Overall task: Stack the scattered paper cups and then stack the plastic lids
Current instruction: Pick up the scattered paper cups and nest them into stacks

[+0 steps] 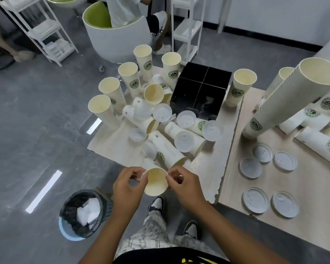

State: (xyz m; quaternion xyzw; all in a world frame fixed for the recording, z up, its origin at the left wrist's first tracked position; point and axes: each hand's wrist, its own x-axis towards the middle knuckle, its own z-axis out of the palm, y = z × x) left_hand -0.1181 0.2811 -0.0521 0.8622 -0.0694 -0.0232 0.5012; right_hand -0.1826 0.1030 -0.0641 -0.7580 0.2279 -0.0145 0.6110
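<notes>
Both hands up at the near edge of the pale tabletop (111,141). Left hand (129,184) and right hand (185,184) each pinch the rim of one paper cup (156,182), thumb and fingertips clamped on opposite sides; its mouth faces the person, inside bare and cream-coloured. Its base points toward the pile.

On the tabletop beyond: upright cups (111,92) standing open along the far-left edge, nothing visible inside them. Among them a jumble of fallen cups (166,147) lying on their sides, plastic lids (185,141) scattered over and between them. A black box (200,90) split into four compartments sits mid-table; contents too dark to tell.

Second tabletop (234,168) to the right: a long stack of nested cups (293,98) leaning toward the camera, more cups lying behind it, five loose lids (255,200) flat on the wood in front.

On the floor at left, a mesh wastebasket (84,214) with a dark liner holds crumpled white paper.
</notes>
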